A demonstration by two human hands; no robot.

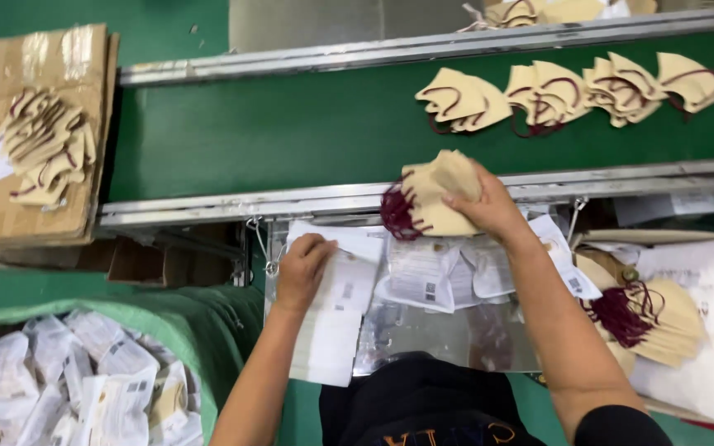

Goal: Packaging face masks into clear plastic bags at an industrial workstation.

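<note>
Beige masks are held over a paper-strewn desk beside a green conveyor.

Nearest, a green-lined bin is filled with packed white sachets. The left hand is pressed flat, grip apart, on white paper sleeves. The right hand, grip clamped, holds a stack of beige masks at the conveyor's metal rail. Farther, loose masks lie on the belt.

I see white flat packs under my left hand at six o'clock, loose ones beside, filled packs at eight, cardboard at ten.
</note>
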